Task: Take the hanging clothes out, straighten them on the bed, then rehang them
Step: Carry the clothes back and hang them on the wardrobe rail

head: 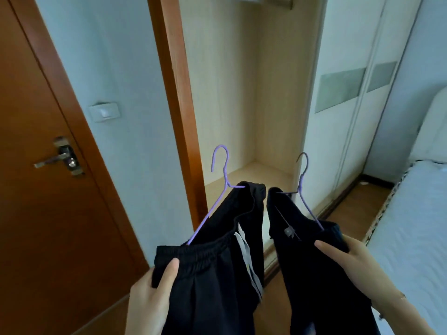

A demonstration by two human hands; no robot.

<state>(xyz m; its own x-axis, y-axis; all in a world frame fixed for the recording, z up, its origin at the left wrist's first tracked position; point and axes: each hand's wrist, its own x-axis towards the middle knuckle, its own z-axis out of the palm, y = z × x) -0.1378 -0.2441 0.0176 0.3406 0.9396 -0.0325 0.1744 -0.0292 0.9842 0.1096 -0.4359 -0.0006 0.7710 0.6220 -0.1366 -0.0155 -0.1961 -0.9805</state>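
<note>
My left hand grips the elastic waistband of black trousers with grey side stripes, which hang on a purple wire hanger. My right hand grips a second black garment on another purple wire hanger. Both garments are held up side by side in front of the open wardrobe compartment, with the hanger hooks pointing up and free of the rail. The wardrobe rail shows at the top edge. The bed with a pale sheet lies to the right.
A brown wooden door with a metal handle stands on the left, with a light switch on the wall beside it. White sliding wardrobe doors are to the right of the compartment. Wooden floor runs between wardrobe and bed.
</note>
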